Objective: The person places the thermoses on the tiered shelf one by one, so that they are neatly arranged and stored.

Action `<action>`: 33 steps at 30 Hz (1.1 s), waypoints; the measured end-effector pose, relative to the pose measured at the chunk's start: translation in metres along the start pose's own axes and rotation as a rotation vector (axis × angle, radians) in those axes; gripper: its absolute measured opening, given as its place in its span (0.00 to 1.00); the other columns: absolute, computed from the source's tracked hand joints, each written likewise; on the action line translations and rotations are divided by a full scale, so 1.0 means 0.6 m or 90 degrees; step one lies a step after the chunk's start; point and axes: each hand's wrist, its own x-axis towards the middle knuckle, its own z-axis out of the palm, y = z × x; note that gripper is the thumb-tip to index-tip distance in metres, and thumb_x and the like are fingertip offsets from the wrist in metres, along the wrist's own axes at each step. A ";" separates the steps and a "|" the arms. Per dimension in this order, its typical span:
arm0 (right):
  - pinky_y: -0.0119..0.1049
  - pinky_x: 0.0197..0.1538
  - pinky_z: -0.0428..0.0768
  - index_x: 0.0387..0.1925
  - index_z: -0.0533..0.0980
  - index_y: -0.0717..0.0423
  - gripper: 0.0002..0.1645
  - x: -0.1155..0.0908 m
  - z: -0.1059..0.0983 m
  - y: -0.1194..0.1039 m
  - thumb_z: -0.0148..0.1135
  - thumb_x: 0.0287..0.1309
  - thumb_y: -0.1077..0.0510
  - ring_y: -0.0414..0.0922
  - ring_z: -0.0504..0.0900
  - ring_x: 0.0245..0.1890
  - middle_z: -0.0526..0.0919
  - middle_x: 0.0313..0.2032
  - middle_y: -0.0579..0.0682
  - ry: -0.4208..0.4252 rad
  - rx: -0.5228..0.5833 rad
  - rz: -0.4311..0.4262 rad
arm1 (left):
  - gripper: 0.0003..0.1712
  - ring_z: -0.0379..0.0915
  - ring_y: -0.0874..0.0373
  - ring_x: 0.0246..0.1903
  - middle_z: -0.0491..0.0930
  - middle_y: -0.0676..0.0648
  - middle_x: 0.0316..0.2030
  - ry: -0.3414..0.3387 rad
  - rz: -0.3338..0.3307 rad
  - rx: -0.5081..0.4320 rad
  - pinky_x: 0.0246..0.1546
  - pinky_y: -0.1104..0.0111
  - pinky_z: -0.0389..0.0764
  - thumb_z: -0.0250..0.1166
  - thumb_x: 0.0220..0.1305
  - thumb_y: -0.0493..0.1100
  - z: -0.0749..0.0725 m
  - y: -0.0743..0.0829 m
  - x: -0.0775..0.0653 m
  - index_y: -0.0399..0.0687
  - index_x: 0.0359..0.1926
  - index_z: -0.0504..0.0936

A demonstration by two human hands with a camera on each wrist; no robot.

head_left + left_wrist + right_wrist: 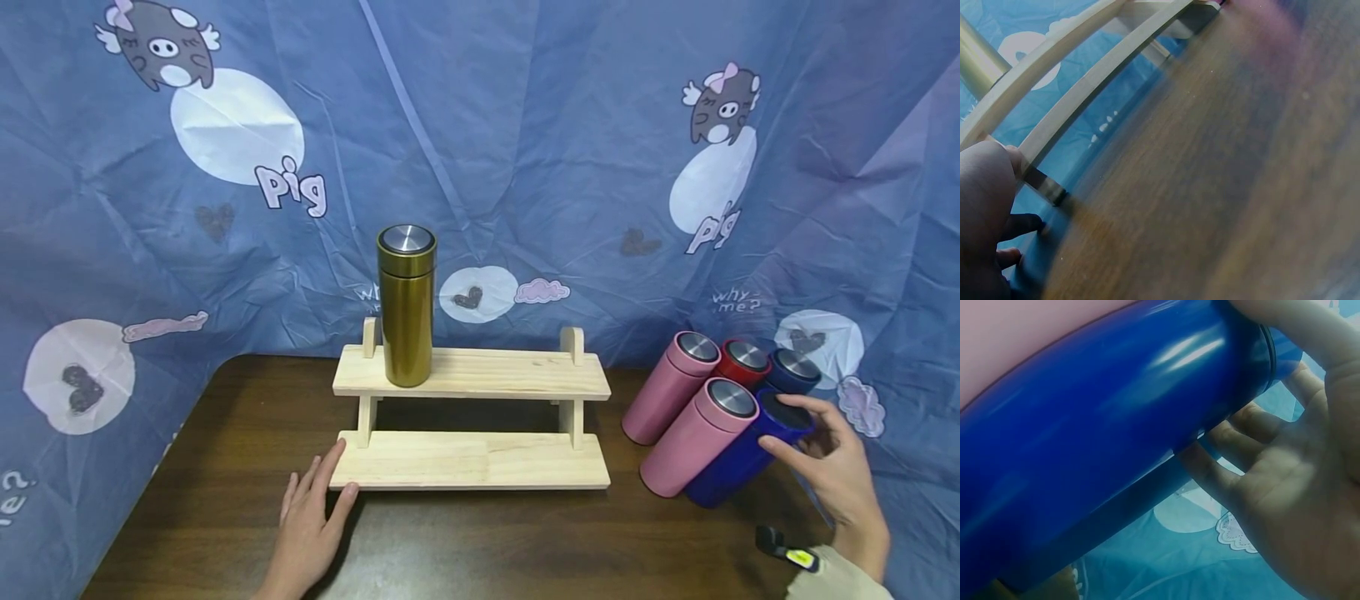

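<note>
On the right of the table, my right hand [843, 475] grips a shiny blue thermos bottle [738, 467] near its top. In the right wrist view the thumb lies across the upper end of the blue bottle [1104, 419], with fingers [1210, 475] against its other side. A pink thermos [697, 437] stands right beside it. My left hand [311, 525] touches the left end of a two-tier wooden shelf [472, 462], thumb at the lower board's front edge, fingers fairly straight. One gold thermos [407, 325] stands upright on the upper tier, left of centre.
Behind the blue bottle are another pink thermos [671, 392], a red one [744, 362] and a dark blue one [793, 371], packed close together. A blue printed cloth [495, 150] hangs along the back and sides of the dark wooden table [480, 550].
</note>
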 end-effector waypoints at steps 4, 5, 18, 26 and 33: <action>0.18 0.45 0.82 0.67 0.81 0.64 0.40 0.000 0.000 -0.001 0.71 0.53 0.87 0.31 0.87 0.48 0.90 0.56 0.37 0.021 -0.017 0.011 | 0.37 0.58 0.18 0.78 0.68 0.29 0.79 -0.002 -0.002 -0.003 0.78 0.25 0.47 0.57 0.88 0.54 -0.001 0.001 0.000 0.48 0.87 0.59; 0.18 0.45 0.81 0.66 0.82 0.62 0.40 -0.001 0.001 -0.001 0.72 0.53 0.87 0.31 0.87 0.49 0.89 0.56 0.36 0.027 -0.026 0.013 | 0.37 0.58 0.18 0.78 0.68 0.29 0.79 -0.003 -0.003 -0.002 0.78 0.25 0.47 0.57 0.88 0.54 -0.001 0.002 0.000 0.48 0.87 0.59; 0.21 0.46 0.87 0.64 0.79 0.76 0.41 0.003 0.007 -0.024 0.67 0.45 0.94 0.36 0.91 0.44 0.92 0.51 0.47 0.132 0.048 -0.003 | 0.37 0.58 0.17 0.78 0.68 0.29 0.79 -0.005 -0.006 0.002 0.78 0.25 0.47 0.57 0.88 0.54 -0.004 0.003 -0.001 0.48 0.87 0.59; 0.22 0.46 0.87 0.62 0.77 0.84 0.41 -0.004 0.008 -0.061 0.62 0.41 0.98 0.39 0.90 0.44 0.90 0.50 0.51 0.168 0.049 -0.061 | 0.38 0.57 0.17 0.78 0.66 0.28 0.80 -0.020 -0.019 0.004 0.78 0.25 0.46 0.56 0.88 0.55 -0.005 0.005 0.000 0.48 0.87 0.58; 0.25 0.48 0.88 0.61 0.74 0.89 0.40 -0.015 0.008 -0.096 0.62 0.40 0.98 0.41 0.92 0.47 0.91 0.53 0.56 0.142 0.094 -0.141 | 0.37 0.57 0.17 0.78 0.66 0.29 0.80 -0.019 -0.016 0.004 0.77 0.24 0.46 0.56 0.88 0.55 -0.003 0.004 0.001 0.47 0.87 0.58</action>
